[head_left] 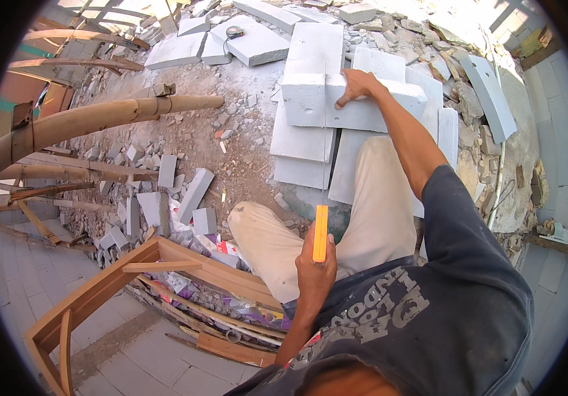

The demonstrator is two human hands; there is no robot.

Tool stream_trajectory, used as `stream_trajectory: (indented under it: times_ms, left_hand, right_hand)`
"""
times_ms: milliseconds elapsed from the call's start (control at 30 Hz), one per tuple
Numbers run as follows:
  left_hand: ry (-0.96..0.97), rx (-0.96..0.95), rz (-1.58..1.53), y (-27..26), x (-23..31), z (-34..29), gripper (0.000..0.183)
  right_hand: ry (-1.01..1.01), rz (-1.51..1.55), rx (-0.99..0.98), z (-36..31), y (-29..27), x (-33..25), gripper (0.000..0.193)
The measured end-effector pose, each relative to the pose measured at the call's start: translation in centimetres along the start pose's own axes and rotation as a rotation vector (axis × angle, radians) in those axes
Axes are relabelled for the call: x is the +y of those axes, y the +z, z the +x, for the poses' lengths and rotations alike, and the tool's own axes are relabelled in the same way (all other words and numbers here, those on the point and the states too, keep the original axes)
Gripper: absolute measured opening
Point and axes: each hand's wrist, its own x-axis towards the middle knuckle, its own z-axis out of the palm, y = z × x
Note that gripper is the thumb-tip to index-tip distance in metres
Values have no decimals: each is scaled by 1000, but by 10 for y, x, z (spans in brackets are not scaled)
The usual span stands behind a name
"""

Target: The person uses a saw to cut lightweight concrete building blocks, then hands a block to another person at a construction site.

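My left hand [314,272] is closed around the yellow-orange handle of a hand saw [321,232]. Its blade shows edge-on as a thin line running away from me to a light grey lightweight concrete block [383,105]. The blade crosses that block near its left end; how deep it sits cannot be made out. My right hand [358,86] grips the same block just right of the blade, thumb on the near face and fingers over the top. Beneath it lie several flat grey blocks [300,142], stacked unevenly in front of my knees.
More blocks [254,41] lie at the far side, one with a tape measure [233,32] on it. Broken pieces [195,195] litter the ground at left. Bamboo poles [99,122] jut in from the left; a wooden frame [92,294] lies lower left. Rubble [468,99] is at right.
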Motion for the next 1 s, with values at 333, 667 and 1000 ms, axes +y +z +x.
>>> stream_trajectory:
  times_ms: [333, 667, 1000]
  left_hand:
    - [-75, -26, -10, 1, 13, 6, 37]
    - [-109, -14, -123, -3, 16, -3, 40]
    - [-106, -103, -84, 9, 12, 42, 45]
  right_hand:
    - [-7, 13, -6, 2, -6, -3, 115]
    - [-22, 4, 7, 11, -8, 11, 115]
    - [-10, 35, -19, 19, 6, 24, 121]
